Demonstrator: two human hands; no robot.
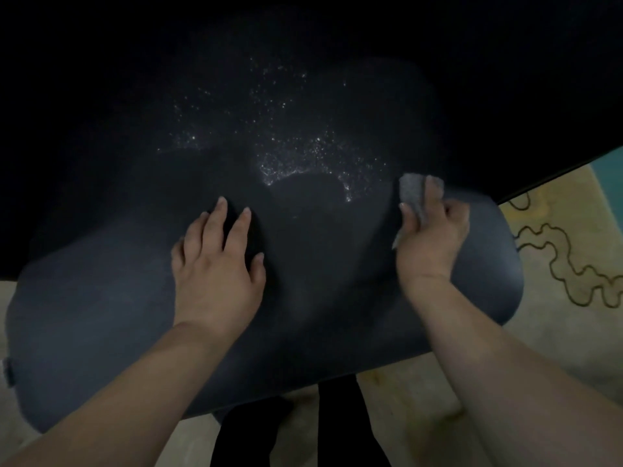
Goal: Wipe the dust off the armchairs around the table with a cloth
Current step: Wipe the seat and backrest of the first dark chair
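On the one dark armchair [135,315], the left hand [215,264] lies flat with straight fingers, while the right hand [433,235], near its right edge, grips one grey cloth [412,190].

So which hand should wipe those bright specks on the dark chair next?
Probably the right hand: it grips the grey cloth beside the specks. The left hand rests flat on the armchair, holding nothing.
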